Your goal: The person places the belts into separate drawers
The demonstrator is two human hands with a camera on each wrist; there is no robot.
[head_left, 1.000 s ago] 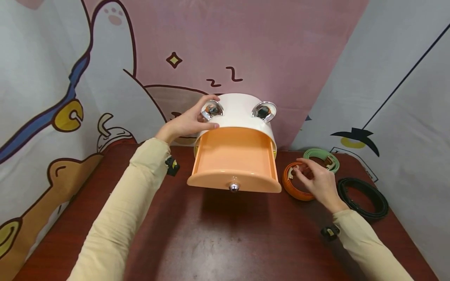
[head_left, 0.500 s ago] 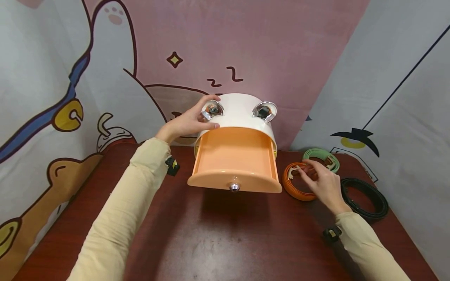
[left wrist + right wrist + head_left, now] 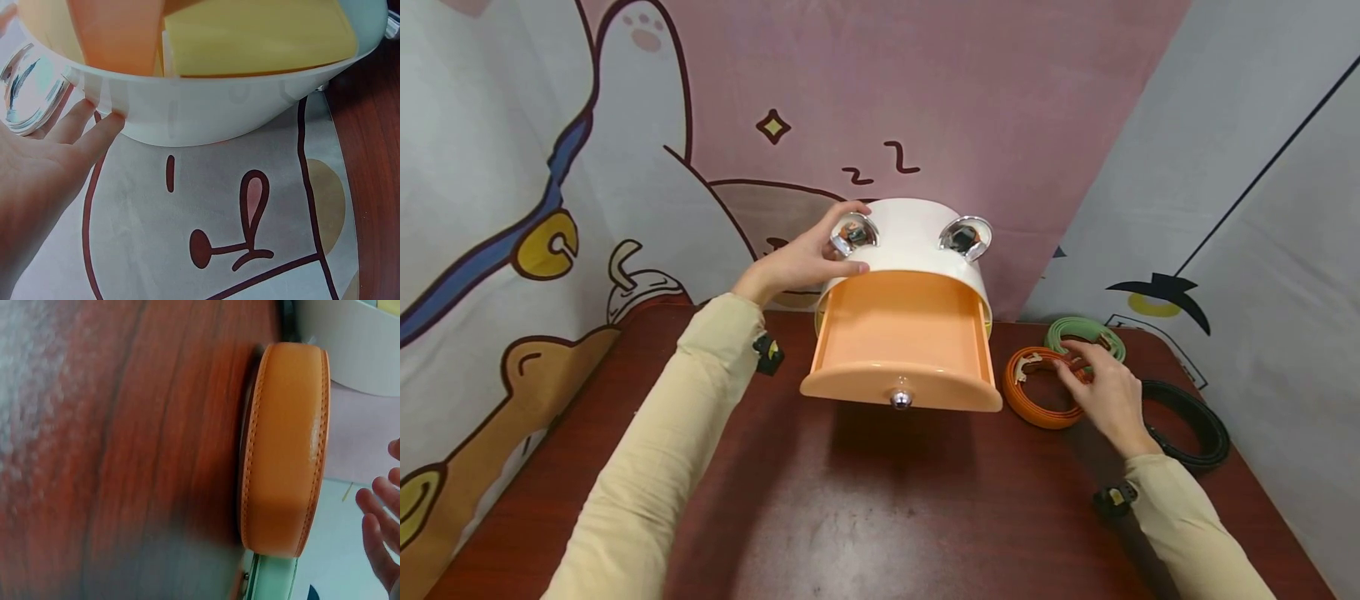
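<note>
A white round drawer box (image 3: 917,246) with two chrome ears stands at the back of the table, its orange drawer (image 3: 901,342) pulled out and showing nothing inside. My left hand (image 3: 793,265) rests against the box's left side by the left chrome ear (image 3: 852,233); in the left wrist view its fingers (image 3: 94,125) lie straight on the white wall (image 3: 206,106). My right hand (image 3: 1105,387) hovers with relaxed fingers over the far right rim of a coiled orange belt (image 3: 1037,400). In the right wrist view the fingers (image 3: 378,531) stand apart from that belt (image 3: 284,450).
A coiled green belt (image 3: 1086,332) lies just behind the orange one, and a black belt (image 3: 1195,425) sits at the right table edge. The dark red table (image 3: 880,508) is backed by cartoon-printed cloth walls on three sides.
My right hand has slid right and back, from the orange belt's buckle to its far right rim near the green belt. The left hand and the drawer have stayed put.
</note>
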